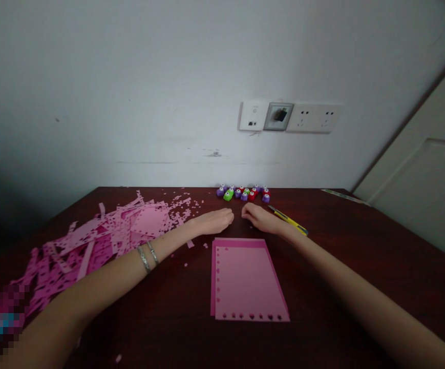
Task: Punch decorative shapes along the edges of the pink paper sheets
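My left hand (219,220) rests on the dark red-brown table with its fingers curled in, and I see nothing in it. My right hand (256,216) lies across a small gap, closed in a loose fist with no object showing. Just below both hands is a stack of pink paper sheets (247,284); the light pink top sheet has small shapes punched along its left and bottom edges, and darker pink sticks out beneath it. A yellow and black utility knife (291,221) lies beside my right wrist. Several small craft punches (244,193) in purple, green and red stand beyond my hands.
A heap of cut pink paper strips (91,236) spreads over the table's left side, with tiny punched paper bits (182,210) scattered near it. A ruler-like strip (345,196) lies at the back right. Wall sockets (309,118) and a white door (429,169) are behind.
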`<state>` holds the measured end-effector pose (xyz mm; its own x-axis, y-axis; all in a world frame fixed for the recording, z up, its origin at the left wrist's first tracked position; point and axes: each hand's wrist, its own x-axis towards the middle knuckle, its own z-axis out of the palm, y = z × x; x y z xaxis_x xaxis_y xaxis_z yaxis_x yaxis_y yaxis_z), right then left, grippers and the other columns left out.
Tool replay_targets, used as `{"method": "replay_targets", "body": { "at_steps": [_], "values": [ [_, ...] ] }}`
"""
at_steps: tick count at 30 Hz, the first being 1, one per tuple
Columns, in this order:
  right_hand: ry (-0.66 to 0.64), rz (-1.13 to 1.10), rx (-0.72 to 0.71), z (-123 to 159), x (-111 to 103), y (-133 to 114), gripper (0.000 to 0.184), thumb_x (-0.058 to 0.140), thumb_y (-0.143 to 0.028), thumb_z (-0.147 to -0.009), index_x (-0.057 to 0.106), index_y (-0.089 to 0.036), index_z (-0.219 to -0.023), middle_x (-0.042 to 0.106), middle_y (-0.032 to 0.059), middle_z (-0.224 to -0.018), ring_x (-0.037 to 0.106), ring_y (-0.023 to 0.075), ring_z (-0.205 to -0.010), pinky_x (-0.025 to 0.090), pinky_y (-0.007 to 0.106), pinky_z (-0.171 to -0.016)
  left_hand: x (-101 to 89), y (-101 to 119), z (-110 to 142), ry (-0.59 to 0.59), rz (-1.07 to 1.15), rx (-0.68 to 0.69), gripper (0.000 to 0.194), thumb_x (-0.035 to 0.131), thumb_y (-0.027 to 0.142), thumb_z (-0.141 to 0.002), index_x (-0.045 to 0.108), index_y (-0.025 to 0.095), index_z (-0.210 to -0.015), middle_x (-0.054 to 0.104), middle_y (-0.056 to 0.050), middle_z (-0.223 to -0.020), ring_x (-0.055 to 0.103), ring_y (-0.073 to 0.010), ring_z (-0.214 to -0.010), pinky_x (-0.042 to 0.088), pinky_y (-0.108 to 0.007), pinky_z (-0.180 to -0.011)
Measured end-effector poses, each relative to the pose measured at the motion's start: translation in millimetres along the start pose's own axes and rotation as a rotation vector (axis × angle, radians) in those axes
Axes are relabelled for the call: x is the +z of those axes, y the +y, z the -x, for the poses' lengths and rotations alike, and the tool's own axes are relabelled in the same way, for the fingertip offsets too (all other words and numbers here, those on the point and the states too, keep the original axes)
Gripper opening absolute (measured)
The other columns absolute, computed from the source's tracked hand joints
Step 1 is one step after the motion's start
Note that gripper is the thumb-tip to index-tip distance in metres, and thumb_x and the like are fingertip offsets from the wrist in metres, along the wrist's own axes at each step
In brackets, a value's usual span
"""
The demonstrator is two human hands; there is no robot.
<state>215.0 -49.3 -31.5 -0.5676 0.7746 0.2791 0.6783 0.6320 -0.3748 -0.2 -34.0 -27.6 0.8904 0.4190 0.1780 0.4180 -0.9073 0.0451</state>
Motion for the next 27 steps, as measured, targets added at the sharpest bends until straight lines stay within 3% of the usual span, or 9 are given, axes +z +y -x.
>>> {"method": "replay_targets", "body": {
  "at_steps": [5,9,12,15,19,23,27],
  "values": [
    [-0.041,-0.022,0.055,20.7,-19.0,7.6,0.01,0.046,-0.018,-0.083,0.054,-0.016,-0.077,0.056,0.0043,-0.079,0.051,0.0145,-0.073,0.04,0.026,-0.069,-14.1,-22.8,5.5,0.202,0.163,-0.259,0.01,0.041,0.017,-0.081,0.051,0.016,-0.08,0.056,-0.002,-0.077,0.052,-0.0123,-0.068,0.04,-0.023,-0.065],
    [-0.081,-0.019,0.057,29.7,-16.7,7.6,0.012,0.048,-0.022,-0.083,0.056,-0.017,-0.076,0.057,0.0044,-0.081,0.052,0.015,-0.074,0.041,0.027,-0.07,-37.2,-48.5,23.8,0.287,0.141,-0.488,0.008,0.047,0.016,-0.074,0.054,0.016,-0.076,0.058,-0.001,-0.068,0.053,-0.0126,-0.063,0.039,-0.023,-0.06],
    [-0.063,-0.035,0.068,29.9,-8.6,9.0,0.01,0.052,-0.024,-0.081,0.058,-0.017,-0.076,0.057,0.0044,-0.082,0.053,0.0153,-0.075,0.042,0.027,-0.07,-58.3,-71.3,48.3,0.242,-0.027,-0.675,0.01,0.048,0.015,-0.072,0.057,0.015,-0.076,0.061,-0.004,-0.071,0.057,-0.0161,-0.069,0.041,-0.024,-0.063],
    [-0.058,-0.044,0.075,28.4,-3.7,11.5,0.008,0.054,-0.023,-0.079,0.059,-0.017,-0.078,0.058,0.0043,-0.082,0.054,0.0153,-0.074,0.043,0.027,-0.07,-77.6,-92.8,79.8,0.153,-0.263,-0.975,0.02,0.049,0.01,-0.069,0.06,0.012,-0.085,0.063,-0.013,-0.083,0.059,-0.0234,-0.082,0.043,-0.029,-0.068],
    [-0.067,-0.024,0.073,26.5,-4.9,10.1,0.008,0.054,-0.021,-0.079,0.06,-0.016,-0.078,0.059,0.0046,-0.082,0.054,0.0154,-0.074,0.043,0.027,-0.07,-93.7,-108.6,117.2,0.045,-0.351,-1.297,0.034,0.048,0.008,-0.069,0.059,0.006,-0.101,0.059,-0.023,-0.101,0.056,-0.0323,-0.094,0.045,-0.037,-0.072],
    [-0.089,0.063,0.038,25.6,-10.2,0.0,0.012,0.049,-0.017,-0.081,0.06,-0.016,-0.075,0.057,0.0051,-0.083,0.054,0.0153,-0.076,0.042,0.027,-0.073,-100.0,-109.0,132.0,0.099,-0.412,-1.438,0.038,0.049,0.017,-0.072,0.057,0.006,-0.108,0.049,-0.026,-0.116,0.049,-0.0367,-0.104,0.044,-0.043,-0.077],
    [-0.122,0.196,0.016,28.1,-14.2,-13.8,0.015,0.044,-0.01,-0.08,0.056,-0.016,-0.075,0.055,0.0051,-0.085,0.053,0.014,-0.074,0.04,0.025,-0.069,-101.2,-101.6,128.1,0.129,-0.4,-1.42,0.039,0.047,0.02,-0.072,0.057,0.006,-0.108,0.048,-0.026,-0.116,0.047,-0.0365,-0.104,0.042,-0.044,-0.079]
  ]
}}
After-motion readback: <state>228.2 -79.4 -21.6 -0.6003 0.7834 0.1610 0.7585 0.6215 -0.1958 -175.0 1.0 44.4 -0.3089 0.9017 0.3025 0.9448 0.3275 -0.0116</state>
